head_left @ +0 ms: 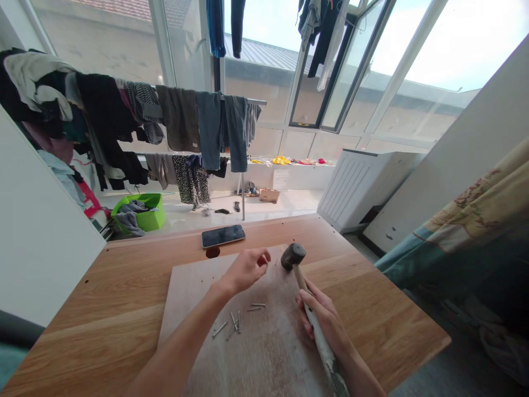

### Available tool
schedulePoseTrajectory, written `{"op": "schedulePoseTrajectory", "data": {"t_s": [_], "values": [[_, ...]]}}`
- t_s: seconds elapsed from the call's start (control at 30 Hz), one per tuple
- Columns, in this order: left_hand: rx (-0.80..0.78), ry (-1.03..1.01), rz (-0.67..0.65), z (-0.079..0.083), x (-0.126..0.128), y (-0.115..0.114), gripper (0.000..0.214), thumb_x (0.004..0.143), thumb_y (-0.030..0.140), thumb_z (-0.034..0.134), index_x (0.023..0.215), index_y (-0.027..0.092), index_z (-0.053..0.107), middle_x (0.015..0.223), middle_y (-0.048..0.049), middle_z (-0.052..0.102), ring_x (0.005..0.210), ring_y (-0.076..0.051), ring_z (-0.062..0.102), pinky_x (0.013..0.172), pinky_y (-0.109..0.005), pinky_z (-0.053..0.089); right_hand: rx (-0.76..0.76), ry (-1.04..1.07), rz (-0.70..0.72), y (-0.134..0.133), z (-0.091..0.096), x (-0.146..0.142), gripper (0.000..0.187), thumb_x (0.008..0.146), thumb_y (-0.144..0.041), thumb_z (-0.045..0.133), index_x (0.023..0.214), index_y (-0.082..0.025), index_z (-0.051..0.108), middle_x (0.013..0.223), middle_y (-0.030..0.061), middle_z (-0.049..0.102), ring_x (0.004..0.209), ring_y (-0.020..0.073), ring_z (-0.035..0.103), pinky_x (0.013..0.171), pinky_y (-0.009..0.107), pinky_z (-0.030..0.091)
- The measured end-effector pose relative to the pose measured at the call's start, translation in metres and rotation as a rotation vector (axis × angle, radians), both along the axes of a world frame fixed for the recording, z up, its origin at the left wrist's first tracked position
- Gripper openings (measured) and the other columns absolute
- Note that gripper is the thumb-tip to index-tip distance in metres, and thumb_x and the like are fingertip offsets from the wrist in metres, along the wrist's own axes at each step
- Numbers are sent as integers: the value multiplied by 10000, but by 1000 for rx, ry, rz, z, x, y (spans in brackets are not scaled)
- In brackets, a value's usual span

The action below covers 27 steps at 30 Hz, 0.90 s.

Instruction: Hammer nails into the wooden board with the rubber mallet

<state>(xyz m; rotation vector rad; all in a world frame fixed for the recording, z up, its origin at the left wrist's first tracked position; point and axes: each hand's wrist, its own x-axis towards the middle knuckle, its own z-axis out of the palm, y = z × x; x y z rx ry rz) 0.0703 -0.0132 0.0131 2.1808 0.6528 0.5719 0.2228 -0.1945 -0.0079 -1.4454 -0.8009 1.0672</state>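
Wood fills my closed right hand [322, 313]: the handle of a black-headed mallet [293, 256], its head beside what looks like a standing nail [276, 263]. My left hand [249, 269], half open, shows nothing held. Loose nails [220, 330] lie nearer me on the board [281, 344] atop the surface [107, 309]. Nailing seems in hand; striking calls for clear fingers.

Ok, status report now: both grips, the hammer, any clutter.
Right grip closed around hammer. Left grip curled over board, hold unclear. Loose nails on board; phone beyond, apart from hammer.
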Motion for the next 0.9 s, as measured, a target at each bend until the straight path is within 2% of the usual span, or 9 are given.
{"op": "schedulePoseTrajectory", "data": {"t_s": [0.13, 0.27, 0.33, 0.5, 0.7, 0.8, 0.9], "values": [[-32, -113, 197, -27, 12, 2, 109, 899, 232, 587, 909, 191, 688, 876, -52, 769, 776, -171, 704, 700, -250, 527, -87, 6, 60, 0, -3, 7, 459, 805, -660, 648, 849, -219, 528, 500, -91, 500, 313, 73, 409, 305, 174, 303], [-35, -138, 215, -42, 15, 1, 60, 866, 239, 653, 852, 203, 698, 824, -25, 771, 719, -163, 687, 691, -253, 519, -176, -102, 69, -7, -5, 13, 483, 806, -592, 659, 1075, -207, 545, 695, -54, 642, 340, 104, 554, 283, 181, 358], [-25, -135, 208, -43, 14, 2, 49, 849, 236, 671, 825, 206, 703, 803, -17, 766, 693, -161, 672, 683, -257, 508, -197, -208, 65, -11, -6, 17, 519, 812, -577, 655, 1158, -213, 526, 712, -61, 648, 349, 122, 592, 280, 187, 383], [3, -119, 216, -42, 13, 2, 63, 855, 249, 669, 813, 208, 691, 804, -15, 760, 686, -163, 658, 678, -263, 481, -218, -371, 49, -17, -7, 23, 477, 863, -579, 598, 1168, -220, 523, 520, -119, 533, 299, 139, 551, 280, 196, 388], [42, -80, 225, -43, 11, 2, 62, 877, 236, 652, 847, 205, 697, 788, -10, 731, 691, -166, 648, 716, -273, 472, -196, -427, 84, -15, -3, 18, 332, 932, -579, 516, 906, -248, 528, 384, -99, 509, 284, 128, 479, 312, 186, 305], [55, -60, 224, -43, 10, 3, 52, 863, 215, 668, 838, 203, 712, 736, 3, 691, 671, -164, 636, 694, -268, 461, -165, -407, 70, -16, -4, 14, 333, 950, -569, 494, 893, -243, 530, 405, -92, 522, 307, 117, 460, 336, 189, 309], [74, -60, 240, -44, 11, 4, 43, 845, 213, 701, 824, 196, 735, 851, -18, 680, 716, -161, 633, 727, -273, 468, -133, -407, 39, -19, -3, 8, 360, 966, -563, 481, 979, -215, 574, 426, -93, 514, 348, 117, 465, 388, 201, 371]]}}
